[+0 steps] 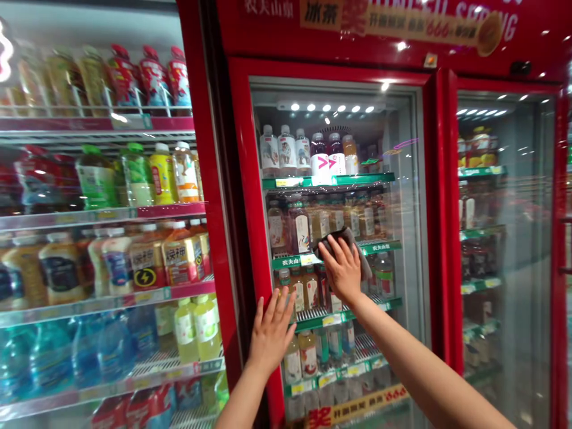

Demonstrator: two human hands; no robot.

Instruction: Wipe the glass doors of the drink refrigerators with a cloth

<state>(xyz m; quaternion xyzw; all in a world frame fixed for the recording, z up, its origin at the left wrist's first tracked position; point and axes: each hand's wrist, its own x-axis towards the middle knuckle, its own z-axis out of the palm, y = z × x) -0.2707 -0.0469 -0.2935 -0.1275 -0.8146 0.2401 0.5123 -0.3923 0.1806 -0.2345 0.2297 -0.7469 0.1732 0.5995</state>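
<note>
Against the glass door [402, 208] of a red drinks fridge, my right hand [344, 268] presses a dark grey cloth [364, 262], which sticks out above and to the right of the fingers. My left hand [271, 328] lies flat with fingers spread, on the door's red frame [254, 238] and the glass edge beside it. Behind the pane, bottles [286, 152] stand in rows on shelves with green front strips [330, 180]. Part of the middle shelves is hidden by my right hand and the cloth.
To the left is another cooler with bottles [179, 256] on several shelves with pinkish-red strips [165, 210]. A second glass door [527, 238] with a red frame stands at the right. A printed sticker strip [366, 405] crosses the lower glass.
</note>
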